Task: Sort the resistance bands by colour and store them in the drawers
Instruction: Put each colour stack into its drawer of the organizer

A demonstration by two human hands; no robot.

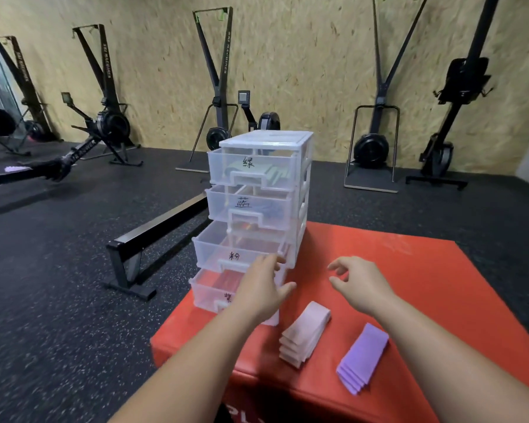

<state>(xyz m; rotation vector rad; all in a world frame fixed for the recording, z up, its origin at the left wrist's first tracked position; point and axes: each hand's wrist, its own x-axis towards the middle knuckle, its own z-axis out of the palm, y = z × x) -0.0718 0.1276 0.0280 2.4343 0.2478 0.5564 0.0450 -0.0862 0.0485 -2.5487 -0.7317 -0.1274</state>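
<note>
A clear plastic drawer unit [303, 166] with four labelled drawers stands on a red padded box [409, 270]. Green bands [275, 174] lie in the top drawer and blue bands [271, 209] in the second. The third drawer [214, 251] and the bottom drawer [208, 293] are pulled out. My left hand [261, 288] reaches over the front of the bottom drawer, its fingers straight by the third drawer's handle. My right hand [359, 280] hovers above the box, fingers loosely curled, holding nothing. A stack of pink bands [306, 332] and a stack of purple bands [364, 358] lie on the box.
A black metal rail with a foot [153, 236] lies on the dark rubber floor to the left of the box. Ski machines [217, 80] and rowers [104, 123] stand along the chipboard wall behind. The box's left edge drops off just under the drawers.
</note>
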